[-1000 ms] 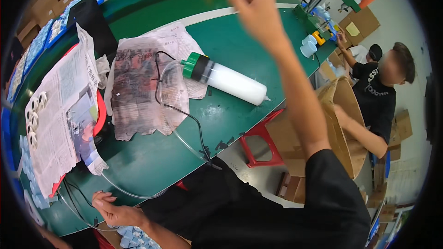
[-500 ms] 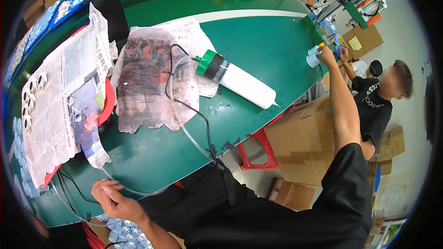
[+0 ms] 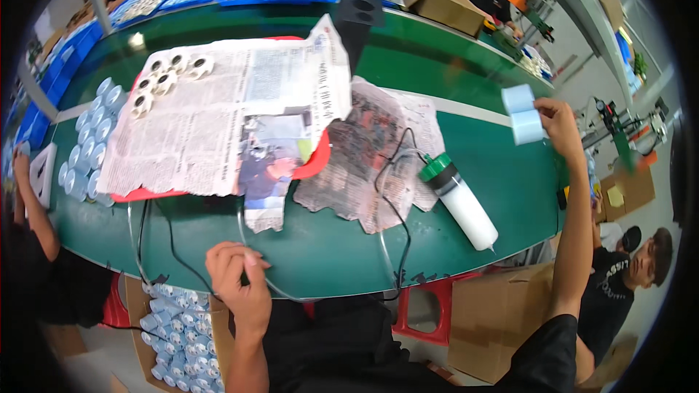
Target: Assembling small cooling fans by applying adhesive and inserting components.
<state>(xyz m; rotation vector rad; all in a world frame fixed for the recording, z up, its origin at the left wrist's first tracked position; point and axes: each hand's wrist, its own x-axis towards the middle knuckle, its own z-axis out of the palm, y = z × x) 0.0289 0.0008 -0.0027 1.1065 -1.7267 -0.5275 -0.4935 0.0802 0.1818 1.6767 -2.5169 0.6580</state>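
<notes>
At the far right of the table, my right hand [image 3: 559, 129] is raised and pinches a light blue plastic piece [image 3: 521, 114] shaped like two short cylinders joined together. My left hand [image 3: 240, 276] hovers by the front edge with its fingers curled in and nothing showing in them. A clear thin tube [image 3: 280, 292] runs behind that hand. Between my hands lies a white dispensing syringe [image 3: 466, 211] with a green cap and a fine tip, beside a stained newspaper sheet [image 3: 349, 164]. Black cable and clear tubing loop over this sheet.
A newspaper-covered red tray [image 3: 156, 194] carries several white parts with dark holes [image 3: 166, 84]. Light blue cups [image 3: 89, 138] stand left of it. Below the edge sits a box of similar pieces [image 3: 178, 331]. A dark block [image 3: 357, 22] stands behind; people work around the table.
My view has swung left and levelled, bringing the far trays and left side in. My right hand, still holding the light blue piece, appears lower and further right in the picture.
</notes>
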